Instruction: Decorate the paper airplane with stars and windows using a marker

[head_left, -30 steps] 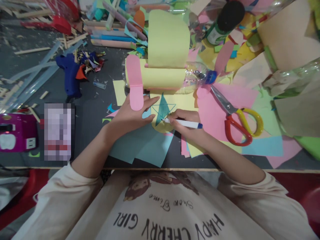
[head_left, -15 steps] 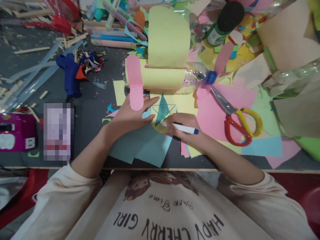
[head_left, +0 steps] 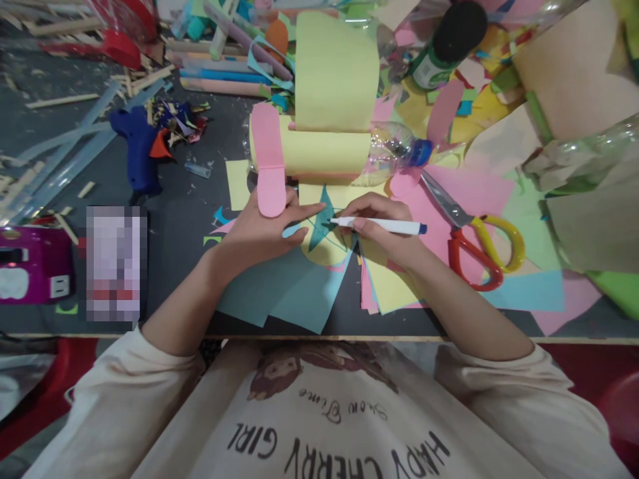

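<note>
A yellow paper piece [head_left: 319,254] with a star drawn on it, partly coloured teal, lies in front of me. My right hand [head_left: 382,223] is closed around a white marker [head_left: 394,225] with a blue end, its tip on the star. My left hand [head_left: 269,223] rests at the left of the yellow paper, thumb and forefinger apart, the forefinger at the star's edge. Just beyond lies a plastic bottle [head_left: 394,146] wrapped in yellow paper [head_left: 324,152]. A pink paper strip [head_left: 271,163] on it hangs over the back of my left hand.
Red and yellow scissors [head_left: 462,223] lie on pink paper at the right. At the left are a blue glue gun [head_left: 140,150], a purple box [head_left: 37,264] and sticks. A green bottle [head_left: 444,50] with a black cap is farther back. Teal sheets [head_left: 279,293] lie near the table edge.
My right hand has moved up and right, and the marker tip has shifted from the star's lower part to its middle. My left hand has barely moved.
</note>
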